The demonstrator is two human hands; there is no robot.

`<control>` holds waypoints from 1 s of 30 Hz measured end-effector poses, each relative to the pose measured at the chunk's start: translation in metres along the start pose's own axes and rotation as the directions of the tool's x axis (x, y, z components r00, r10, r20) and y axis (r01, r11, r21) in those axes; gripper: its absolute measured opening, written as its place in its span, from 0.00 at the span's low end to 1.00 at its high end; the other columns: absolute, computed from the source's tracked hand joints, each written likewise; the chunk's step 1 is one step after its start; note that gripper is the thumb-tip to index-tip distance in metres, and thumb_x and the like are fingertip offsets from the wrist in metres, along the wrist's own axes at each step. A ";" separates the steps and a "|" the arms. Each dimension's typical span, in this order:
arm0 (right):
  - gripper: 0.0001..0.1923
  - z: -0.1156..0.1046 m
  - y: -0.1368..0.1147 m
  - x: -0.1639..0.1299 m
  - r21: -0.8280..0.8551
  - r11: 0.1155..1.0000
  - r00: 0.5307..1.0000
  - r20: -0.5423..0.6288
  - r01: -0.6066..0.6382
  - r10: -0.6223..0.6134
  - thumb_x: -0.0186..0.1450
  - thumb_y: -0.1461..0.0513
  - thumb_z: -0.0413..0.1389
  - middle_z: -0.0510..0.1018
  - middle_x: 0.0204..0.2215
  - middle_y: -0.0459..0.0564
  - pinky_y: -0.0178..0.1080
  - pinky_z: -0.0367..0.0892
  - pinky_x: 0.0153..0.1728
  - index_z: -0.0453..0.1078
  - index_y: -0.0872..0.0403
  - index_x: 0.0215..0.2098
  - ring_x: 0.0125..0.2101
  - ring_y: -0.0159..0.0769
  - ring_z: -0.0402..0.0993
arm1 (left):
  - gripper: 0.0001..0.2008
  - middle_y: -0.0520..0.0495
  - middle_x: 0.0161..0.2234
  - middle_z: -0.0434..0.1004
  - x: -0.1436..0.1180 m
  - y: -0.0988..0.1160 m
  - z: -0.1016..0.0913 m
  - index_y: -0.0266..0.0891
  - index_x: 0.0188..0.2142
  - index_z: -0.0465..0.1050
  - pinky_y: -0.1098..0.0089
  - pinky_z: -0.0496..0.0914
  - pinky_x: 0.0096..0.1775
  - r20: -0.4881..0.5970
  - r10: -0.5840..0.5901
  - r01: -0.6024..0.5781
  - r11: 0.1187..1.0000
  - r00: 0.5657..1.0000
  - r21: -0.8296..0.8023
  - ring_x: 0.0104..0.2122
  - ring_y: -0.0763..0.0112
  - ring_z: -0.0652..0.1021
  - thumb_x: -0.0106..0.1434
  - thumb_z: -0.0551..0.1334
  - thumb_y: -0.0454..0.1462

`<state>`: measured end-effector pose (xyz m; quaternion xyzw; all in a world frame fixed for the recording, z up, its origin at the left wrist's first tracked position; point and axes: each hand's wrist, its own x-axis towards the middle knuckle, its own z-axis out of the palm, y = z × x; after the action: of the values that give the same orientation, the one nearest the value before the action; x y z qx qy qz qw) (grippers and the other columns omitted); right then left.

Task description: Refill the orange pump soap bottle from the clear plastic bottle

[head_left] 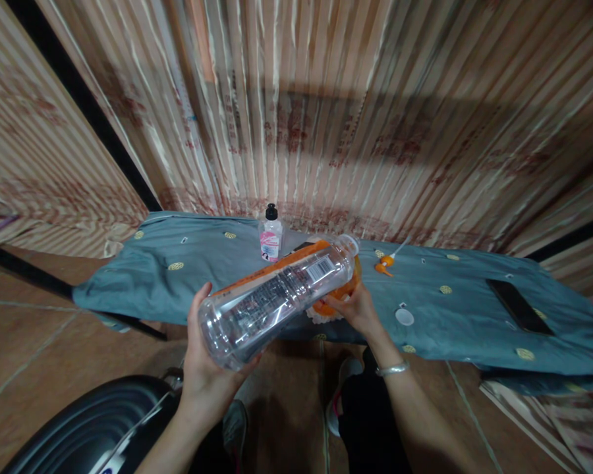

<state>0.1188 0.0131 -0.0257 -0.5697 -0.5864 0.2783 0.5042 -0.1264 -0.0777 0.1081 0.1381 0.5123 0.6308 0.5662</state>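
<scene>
A large clear plastic bottle (277, 296) with a barcode label and an orange strip lies tilted in the air, its open-looking neck up to the right. My left hand (212, 368) is closed around its base. Behind the neck end, my right hand (358, 309) grips an orange container (329, 305), most of it hidden by the clear bottle. On the cloth to the right rests an orange pump head (385, 263) with a pale tube. A round white cap (404, 316) lies nearer to me, right of my right hand.
Blue-green patterned cloth (202, 283) covers a narrow raised surface. A small bottle with a black top (271, 237) stands at its back, and a dark phone (518, 307) lies at right. Striped curtains (296, 131) hang behind. A black ribbed case (93, 428) stands at lower left.
</scene>
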 end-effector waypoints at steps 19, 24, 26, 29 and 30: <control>0.37 0.000 -0.001 0.000 0.001 1.000 1.000 -0.006 0.007 -0.007 0.50 0.50 0.70 0.83 0.46 0.56 0.53 0.75 0.46 0.66 0.53 0.54 0.45 0.52 0.80 | 0.48 0.51 0.42 0.76 0.001 -0.002 -0.002 0.60 0.61 0.60 0.65 0.76 0.23 0.012 0.010 -0.010 1.000 1.000 -0.010 0.28 0.65 0.78 0.41 0.76 0.42; 0.37 0.000 0.004 0.000 -0.022 1.000 1.000 0.012 -0.011 0.011 0.51 0.50 0.70 0.82 0.47 0.56 0.53 0.75 0.48 0.66 0.52 0.54 0.46 0.52 0.80 | 0.50 0.51 0.41 0.75 0.001 -0.001 -0.001 0.58 0.61 0.61 0.65 0.76 0.23 -0.006 0.012 -0.012 1.000 1.000 0.009 0.28 0.65 0.78 0.39 0.77 0.44; 0.37 0.000 0.006 0.000 -0.013 1.000 1.000 0.006 -0.015 0.015 0.50 0.51 0.70 0.82 0.47 0.57 0.53 0.74 0.49 0.66 0.53 0.54 0.46 0.52 0.80 | 0.50 0.51 0.42 0.75 0.000 0.000 -0.001 0.59 0.61 0.61 0.66 0.76 0.23 0.000 0.015 -0.015 1.000 1.000 0.001 0.28 0.65 0.78 0.39 0.77 0.42; 0.38 0.000 0.005 0.001 0.004 1.000 1.000 0.012 -0.016 0.016 0.50 0.51 0.70 0.82 0.48 0.57 0.53 0.74 0.50 0.65 0.53 0.55 0.47 0.53 0.80 | 0.49 0.52 0.41 0.75 -0.001 0.000 0.000 0.60 0.62 0.59 0.66 0.76 0.23 -0.004 -0.005 0.005 1.000 1.000 -0.001 0.28 0.66 0.78 0.41 0.76 0.41; 0.38 0.000 0.004 0.001 0.008 1.000 1.000 0.012 -0.013 0.013 0.50 0.51 0.70 0.82 0.48 0.57 0.52 0.74 0.50 0.65 0.53 0.55 0.47 0.52 0.80 | 0.50 0.52 0.41 0.75 -0.001 0.000 0.000 0.60 0.62 0.59 0.66 0.76 0.23 -0.006 -0.005 0.005 1.000 1.000 0.004 0.27 0.67 0.78 0.40 0.76 0.41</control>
<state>0.1202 0.0148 -0.0296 -0.5696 -0.5846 0.2873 0.5013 -0.1262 -0.0784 0.1085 0.1361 0.5156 0.6286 0.5661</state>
